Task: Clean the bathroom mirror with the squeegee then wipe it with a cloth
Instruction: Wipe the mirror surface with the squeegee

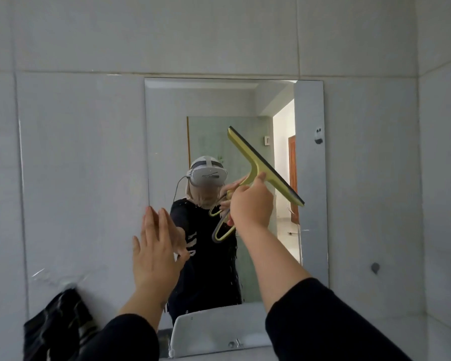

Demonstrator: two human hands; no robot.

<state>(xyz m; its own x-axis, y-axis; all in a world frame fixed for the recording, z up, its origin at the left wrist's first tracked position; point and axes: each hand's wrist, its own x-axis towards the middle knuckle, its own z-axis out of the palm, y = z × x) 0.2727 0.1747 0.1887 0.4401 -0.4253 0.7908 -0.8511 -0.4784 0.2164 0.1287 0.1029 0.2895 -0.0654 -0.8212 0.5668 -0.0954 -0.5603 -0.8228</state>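
Before mirror [219, 105]: right hand [250, 207] grips squeegee [261, 165]; left hand [156, 246] fingers spread, empty.

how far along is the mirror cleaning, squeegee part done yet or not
Not done, by the look of it. The right hand grips the yellow squeegee, blade tilted, in front of the mirror; contact is unclear. Droplets still show on the lower glass. The left hand is open and empty. The cloth wipe is left; a dark cloth hangs at lower left.
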